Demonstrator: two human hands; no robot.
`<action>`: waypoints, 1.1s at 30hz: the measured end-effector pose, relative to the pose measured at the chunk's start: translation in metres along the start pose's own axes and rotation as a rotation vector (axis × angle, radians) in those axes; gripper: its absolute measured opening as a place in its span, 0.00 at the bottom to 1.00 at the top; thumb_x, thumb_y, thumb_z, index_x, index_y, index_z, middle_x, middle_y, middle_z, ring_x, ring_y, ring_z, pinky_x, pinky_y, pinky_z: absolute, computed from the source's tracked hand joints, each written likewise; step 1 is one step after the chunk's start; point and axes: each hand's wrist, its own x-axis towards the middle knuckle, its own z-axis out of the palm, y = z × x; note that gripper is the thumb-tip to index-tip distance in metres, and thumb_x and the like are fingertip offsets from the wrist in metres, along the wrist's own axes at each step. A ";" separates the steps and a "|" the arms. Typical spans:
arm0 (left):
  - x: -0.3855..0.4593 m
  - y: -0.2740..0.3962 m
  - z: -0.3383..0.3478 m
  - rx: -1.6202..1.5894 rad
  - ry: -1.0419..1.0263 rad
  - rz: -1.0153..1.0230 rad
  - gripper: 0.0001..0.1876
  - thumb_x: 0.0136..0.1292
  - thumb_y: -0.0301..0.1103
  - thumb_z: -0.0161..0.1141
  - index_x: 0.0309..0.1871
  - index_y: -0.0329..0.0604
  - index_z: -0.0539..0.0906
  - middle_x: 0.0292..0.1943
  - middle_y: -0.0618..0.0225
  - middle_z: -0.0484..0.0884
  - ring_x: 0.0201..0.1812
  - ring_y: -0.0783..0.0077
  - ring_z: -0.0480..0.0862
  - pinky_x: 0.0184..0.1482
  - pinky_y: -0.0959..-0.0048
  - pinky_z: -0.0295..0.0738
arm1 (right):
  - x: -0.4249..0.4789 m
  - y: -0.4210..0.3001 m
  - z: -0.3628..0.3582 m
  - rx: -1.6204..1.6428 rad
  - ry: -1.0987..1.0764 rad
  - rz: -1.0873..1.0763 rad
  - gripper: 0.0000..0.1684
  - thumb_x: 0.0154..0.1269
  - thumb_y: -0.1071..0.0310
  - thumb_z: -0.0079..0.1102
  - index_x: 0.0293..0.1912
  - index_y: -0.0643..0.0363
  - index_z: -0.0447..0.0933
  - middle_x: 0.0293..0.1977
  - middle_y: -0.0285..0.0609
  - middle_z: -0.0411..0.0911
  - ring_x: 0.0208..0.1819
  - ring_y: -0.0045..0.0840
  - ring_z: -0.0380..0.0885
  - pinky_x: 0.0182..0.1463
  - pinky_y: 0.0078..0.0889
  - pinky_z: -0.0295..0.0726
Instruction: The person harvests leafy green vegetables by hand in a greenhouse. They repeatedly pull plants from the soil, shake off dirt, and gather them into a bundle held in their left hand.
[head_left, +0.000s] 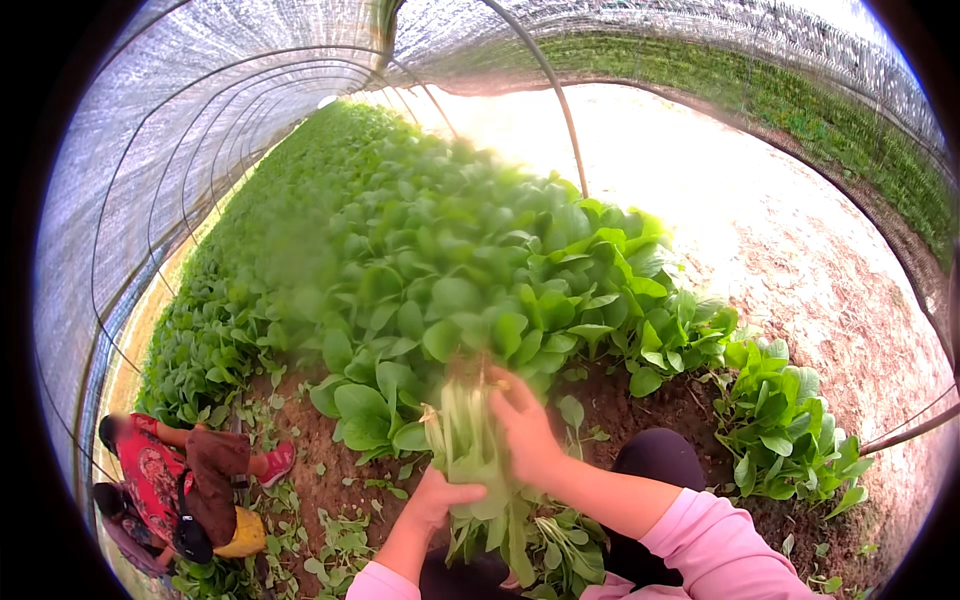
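Note:
A bunch of leafy greens (472, 435) is held upside down before me, its pale stems and roots pointing away and its leaves hanging toward my lap. My left hand (442, 495) grips it low around the leaves, thumb across the front. At its right side, near the root end, my right hand (525, 431) has its fingers on the stems; the roots are blurred. More pulled greens (566, 544) lie on the ground by my knees. Just past the bunch stands a dense bed of leafy greens (450, 292).
Bare soil (296, 420) with scattered leaves (337, 540) lies to the left. Two people, one in a red patterned top (154, 469), crouch at lower left beside a yellow object (241, 532). Hoops (559, 97) carry netting (150, 150) overhead. A leafy clump (787, 427) grows at right.

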 end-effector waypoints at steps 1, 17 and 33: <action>-0.003 0.001 -0.001 0.026 0.019 -0.007 0.43 0.36 0.28 0.72 0.62 0.38 0.66 0.51 0.62 0.77 0.51 0.63 0.78 0.55 0.65 0.73 | 0.006 -0.006 -0.004 -0.020 -0.016 0.011 0.17 0.70 0.66 0.48 0.55 0.64 0.69 0.49 0.39 0.74 0.49 0.20 0.71 0.54 0.23 0.68; -0.009 0.005 -0.023 -0.017 0.119 -0.054 0.37 0.35 0.21 0.68 0.58 0.38 0.72 0.46 0.63 0.80 0.47 0.65 0.80 0.52 0.68 0.74 | 0.039 -0.017 -0.042 -1.105 -0.417 -0.730 0.13 0.56 0.60 0.62 0.40 0.56 0.79 0.41 0.42 0.75 0.48 0.37 0.68 0.52 0.39 0.66; -0.001 0.010 -0.016 0.050 0.093 -0.088 0.40 0.33 0.19 0.70 0.58 0.39 0.72 0.48 0.64 0.80 0.49 0.65 0.80 0.54 0.67 0.72 | 0.036 -0.026 -0.038 -1.159 -0.401 -0.577 0.09 0.59 0.65 0.55 0.30 0.61 0.78 0.27 0.41 0.79 0.32 0.34 0.75 0.39 0.33 0.72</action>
